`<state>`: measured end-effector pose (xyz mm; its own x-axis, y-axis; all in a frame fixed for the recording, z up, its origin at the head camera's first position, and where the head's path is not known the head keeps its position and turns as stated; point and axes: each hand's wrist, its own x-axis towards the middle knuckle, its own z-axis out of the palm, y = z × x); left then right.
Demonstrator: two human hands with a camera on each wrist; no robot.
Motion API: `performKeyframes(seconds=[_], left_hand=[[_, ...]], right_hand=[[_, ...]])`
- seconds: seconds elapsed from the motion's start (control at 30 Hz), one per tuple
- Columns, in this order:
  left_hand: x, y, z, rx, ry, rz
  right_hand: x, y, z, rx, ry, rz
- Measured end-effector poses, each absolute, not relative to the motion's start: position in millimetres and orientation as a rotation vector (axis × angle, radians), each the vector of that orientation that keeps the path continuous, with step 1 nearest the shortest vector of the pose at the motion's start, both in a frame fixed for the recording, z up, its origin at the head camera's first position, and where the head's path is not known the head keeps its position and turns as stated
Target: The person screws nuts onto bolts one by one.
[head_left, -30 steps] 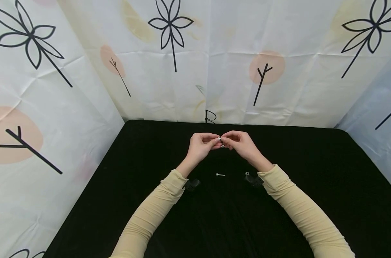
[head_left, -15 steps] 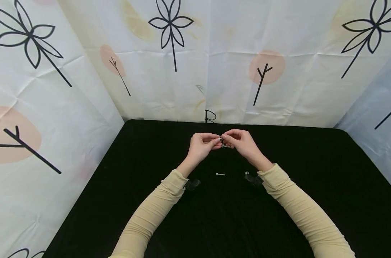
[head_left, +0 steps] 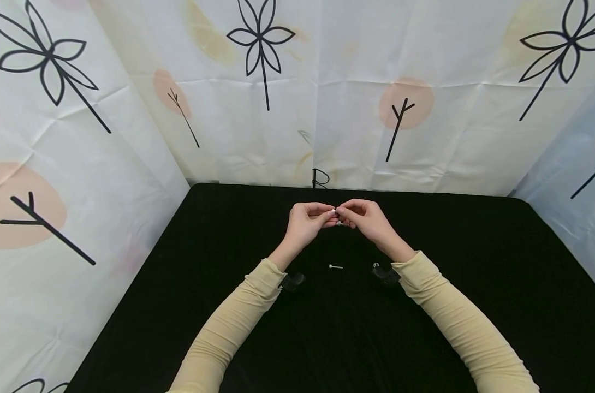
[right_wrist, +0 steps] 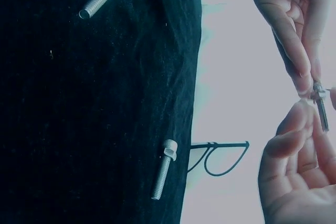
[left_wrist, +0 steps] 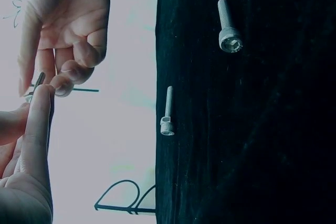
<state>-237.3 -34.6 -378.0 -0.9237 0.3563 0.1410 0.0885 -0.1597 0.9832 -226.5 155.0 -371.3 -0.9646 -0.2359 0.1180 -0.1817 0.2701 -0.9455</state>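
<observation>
Both hands meet above the far middle of the table. My left hand (head_left: 301,225) pinches a socket-head bolt (right_wrist: 323,118) between thumb and fingertips, its threaded end pointing toward the right hand. At a nut (right_wrist: 319,95) on that bolt are the fingertips of my right hand (head_left: 371,219), which pinch it; its other fingers curl loosely in the left wrist view. Fingers partly hide the bolt head. A second bolt (left_wrist: 168,109) with a nut near its head lies on the cloth, partly covered by the hands in the head view.
A bare socket-head bolt (head_left: 335,267) lies on the black cloth (head_left: 327,333) nearer the body. To its right, beside the right wrist's black camera (head_left: 388,274), is a small loose nut (head_left: 376,265). A patterned white curtain (head_left: 356,131) rises behind the table.
My right hand shifted slightly up and away half a second ago, and is now back against the nut. The left hand and the pieces on the table stay put.
</observation>
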Motion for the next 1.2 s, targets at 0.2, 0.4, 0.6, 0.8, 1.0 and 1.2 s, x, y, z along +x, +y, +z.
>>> performKeyframes(seconds=[0.2, 0.4, 0.6, 0.8, 1.0, 1.2], left_hand=[[-237.0, -34.9, -376.9, 0.507, 1.895, 2.206], [-238.7, -32.2, -382.0, 0.507, 1.940, 2.236], [-239.4, -30.7, -382.4, 0.515, 1.942, 2.252], [-239.1, -30.3, -381.6, 0.502, 1.950, 2.238], [-239.0, -31.0, -381.6, 0.504, 1.952, 2.242], [-240.0, -30.1, -383.2, 0.516, 1.931, 2.260]], right_hand=[[-225.5, 157.2, -368.8, -0.449, 2.421, -1.861], [-214.2, 150.6, -350.4, -0.447, 2.441, -1.809], [-208.9, 148.7, -344.5, -0.480, 2.436, -1.846], [-210.0, 148.4, -343.8, -0.447, 2.469, -1.785], [-208.9, 149.1, -345.5, -0.436, 2.453, -1.821], [-217.3, 152.0, -358.2, -0.468, 2.484, -1.832]])
